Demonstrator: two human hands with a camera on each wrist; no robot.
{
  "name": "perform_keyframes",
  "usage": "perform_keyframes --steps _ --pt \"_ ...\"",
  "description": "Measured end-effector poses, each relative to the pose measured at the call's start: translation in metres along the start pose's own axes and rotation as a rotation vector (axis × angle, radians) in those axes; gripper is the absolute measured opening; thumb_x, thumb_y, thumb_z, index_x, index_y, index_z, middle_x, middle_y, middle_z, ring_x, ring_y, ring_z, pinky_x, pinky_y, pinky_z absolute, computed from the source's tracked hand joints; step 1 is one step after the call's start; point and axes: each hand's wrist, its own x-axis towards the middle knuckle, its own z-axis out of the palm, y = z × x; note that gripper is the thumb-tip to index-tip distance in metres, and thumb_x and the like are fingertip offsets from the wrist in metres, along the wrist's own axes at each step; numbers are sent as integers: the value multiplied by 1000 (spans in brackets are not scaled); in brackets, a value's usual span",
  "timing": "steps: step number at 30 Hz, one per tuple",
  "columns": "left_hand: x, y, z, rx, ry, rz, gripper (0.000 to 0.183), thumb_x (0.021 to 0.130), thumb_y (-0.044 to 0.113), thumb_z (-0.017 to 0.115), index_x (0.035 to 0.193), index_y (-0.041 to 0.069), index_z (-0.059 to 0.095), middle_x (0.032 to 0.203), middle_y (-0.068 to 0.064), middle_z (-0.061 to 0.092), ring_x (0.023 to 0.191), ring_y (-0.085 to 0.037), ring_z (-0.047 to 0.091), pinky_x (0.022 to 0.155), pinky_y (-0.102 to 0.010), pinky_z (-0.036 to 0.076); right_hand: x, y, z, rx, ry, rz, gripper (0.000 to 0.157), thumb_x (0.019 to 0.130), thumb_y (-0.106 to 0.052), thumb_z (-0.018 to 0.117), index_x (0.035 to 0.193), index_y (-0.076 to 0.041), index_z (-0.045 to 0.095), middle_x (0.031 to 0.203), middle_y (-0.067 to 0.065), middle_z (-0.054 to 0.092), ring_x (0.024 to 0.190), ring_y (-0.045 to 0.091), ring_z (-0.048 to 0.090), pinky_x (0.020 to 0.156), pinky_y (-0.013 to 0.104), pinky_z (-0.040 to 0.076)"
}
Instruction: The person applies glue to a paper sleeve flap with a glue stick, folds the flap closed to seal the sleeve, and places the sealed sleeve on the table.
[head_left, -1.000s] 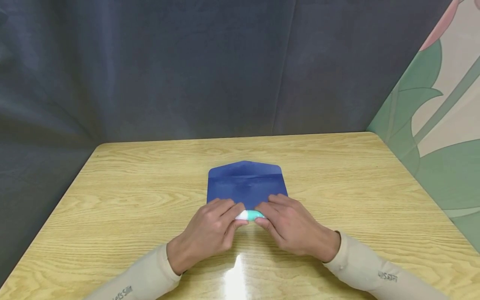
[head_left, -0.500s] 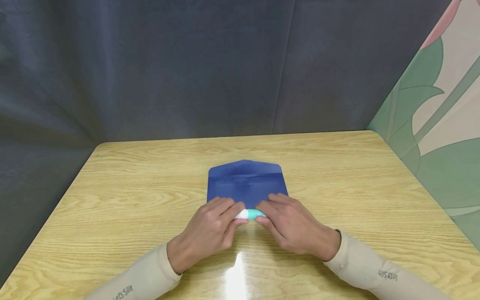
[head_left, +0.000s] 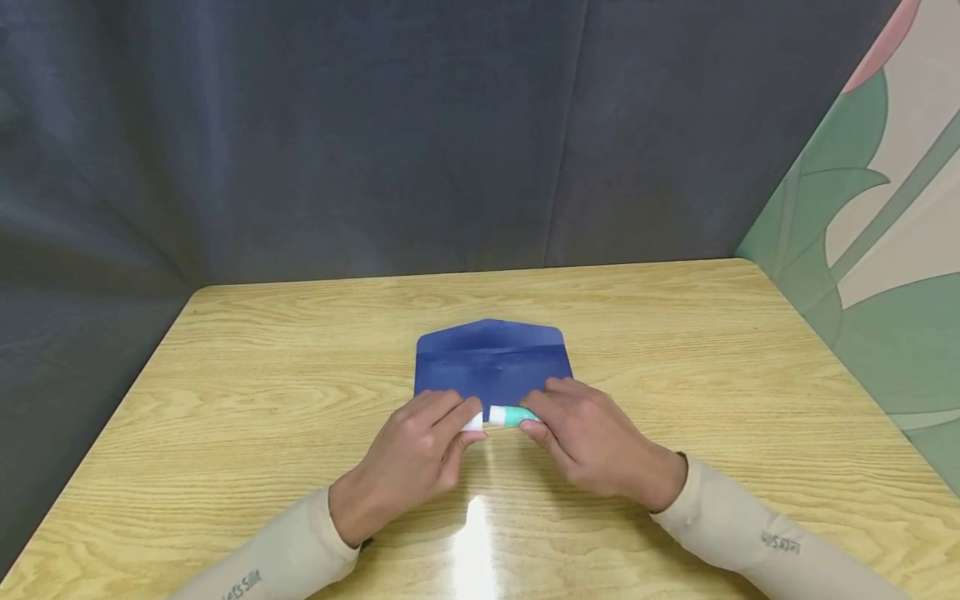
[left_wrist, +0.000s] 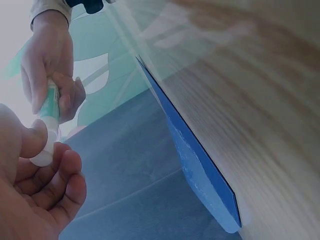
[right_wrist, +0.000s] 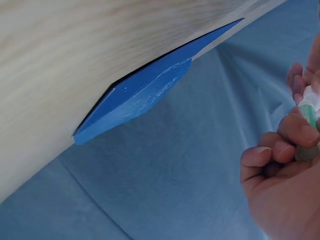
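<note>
My left hand [head_left: 416, 442] pinches a white cap [head_left: 473, 422] between thumb and fingers. Opposite it, my right hand [head_left: 596, 433] grips the green and white body of what looks like a glue stick [head_left: 516, 416], its white end pointing at the cap. In the head view a narrow gap separates cap and body. Just beyond both hands lies a blue envelope [head_left: 495, 371], flap unfolded and pointing away from me; the hands cover part of its near edge. From the left wrist, the glue stick [left_wrist: 50, 104] appears between the two hands, with the cap [left_wrist: 44, 156] at its lower end.
A wood-grain table [head_left: 262, 400] carries everything. Behind it hangs a dark grey-blue curtain [head_left: 390, 142]. On the right is a panel with a leaf and flower pattern [head_left: 900, 333]. Light glares off the table [head_left: 472, 550] near the front.
The cap, joined to the glue stick before, now stands slightly apart from it. My left hand has shifted a little left; both hands are slightly higher in the view.
</note>
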Motion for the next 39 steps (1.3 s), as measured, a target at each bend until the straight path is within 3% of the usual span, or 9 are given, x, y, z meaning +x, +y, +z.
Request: perform_keyframes --steps 7,11,15,19,23,27,33,36,39 --pt "0 -1 1 -14 15 -37 30 104 28 52 100 3 68 78 0 61 65 -10 52 64 -24 49 -1 -1 -1 -5 -17 -20 31 107 -34 39 88 -17 56 67 -10 38 64 6 31 61 19 32" --pt "-1 -1 1 -60 8 -78 20 93 22 69 103 5 71 84 0 69 71 -11 62 68 -25 53 -3 1 -2 -14 -10 -5 28 106 -33 43 87 -17 56 67 -10 38 65 6 32 61 19 33" --pt "-1 0 0 -137 -20 -154 27 84 19 77 108 6 73 94 -1 75 79 -12 70 68 -26 55 -4 4 -3 -18 -5 0 32 107 -35 40 88 -16 57 67 -10 39 65 6 32 60 18 32" --pt "-2 1 0 -173 -51 -208 28 85 20 77 108 6 72 98 -2 76 82 -13 72 69 -26 57 -5 7 -4 4 -1 22 34 107 -36 39 87 -16 58 67 -11 37 64 4 29 58 16 31" --pt "-2 2 0 -177 -83 -249 26 87 21 76 108 8 70 94 0 75 76 -10 69 66 -24 55 -6 11 -4 28 -14 63 23 104 -29 50 87 -16 58 67 -12 36 64 2 30 58 16 31" --pt "-2 3 0 -168 -115 -283 24 88 22 75 108 10 67 87 3 72 67 -6 61 60 -21 50 -6 13 -6 29 -42 90 13 100 -23 58 88 -17 58 68 -13 37 64 2 31 59 16 32" --pt "-2 3 -1 -166 -154 -310 23 93 22 71 110 11 63 84 4 70 56 -2 44 53 -15 39 -7 13 -5 11 -53 85 15 100 -25 58 86 -19 56 67 -13 35 64 3 31 59 16 31" --pt "-2 3 0 -165 -158 -318 23 94 22 69 112 10 59 87 2 72 61 -5 57 54 -18 44 -7 13 -5 6 -55 84 15 99 -24 60 85 -19 56 67 -14 34 63 3 31 58 15 31" --pt "-2 3 0 -177 -158 -324 25 95 21 68 113 10 55 94 0 75 78 -11 72 59 -24 52 -7 13 -4 6 -56 84 16 99 -25 59 85 -19 55 66 -13 34 63 3 30 58 15 30"
